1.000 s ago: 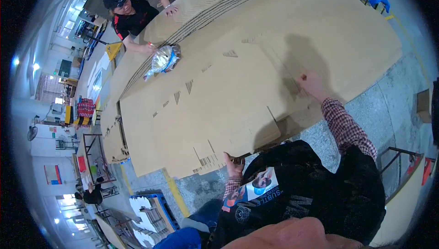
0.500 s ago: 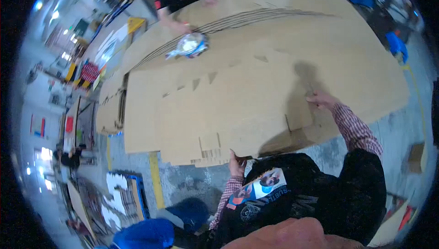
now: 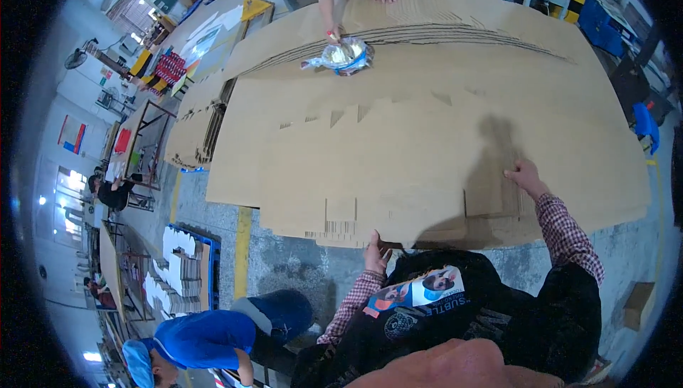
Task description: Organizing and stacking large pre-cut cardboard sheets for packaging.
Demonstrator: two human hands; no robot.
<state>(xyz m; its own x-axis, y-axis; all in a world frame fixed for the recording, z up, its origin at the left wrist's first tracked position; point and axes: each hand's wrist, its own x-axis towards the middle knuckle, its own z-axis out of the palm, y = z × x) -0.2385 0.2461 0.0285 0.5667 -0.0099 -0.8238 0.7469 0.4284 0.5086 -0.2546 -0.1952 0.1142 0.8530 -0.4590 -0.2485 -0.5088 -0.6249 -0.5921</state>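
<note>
A large stack of brown cardboard sheets [image 3: 398, 139] with slots and cut edges spreads in front of me. My left hand [image 3: 376, 253] holds the near edge of the cardboard, thumb on top and the other fingers partly hidden below. Above the sheet's right part is my right hand [image 3: 526, 178], closed with the fingertips pinched together; whatever is in them is too small to make out. A dark shadow falls on the cardboard beside it. At the far side, a co-worker's hand [image 3: 334, 35] reaches to a clear plastic bag [image 3: 345, 57] with blue on it, which lies on the stack.
Another cardboard stack [image 3: 196, 128] stands at the left. A person in a blue shirt [image 3: 199, 338] bends at the lower left, close to my left arm. White cut sheets [image 3: 174, 267] are piled on a blue pallet. A small box [image 3: 638, 305] sits on the right floor.
My view has turned, so the stack appears shifted. My right hand has come slightly nearer to me; my left stays at the edge. The person in blue shows more fully.
</note>
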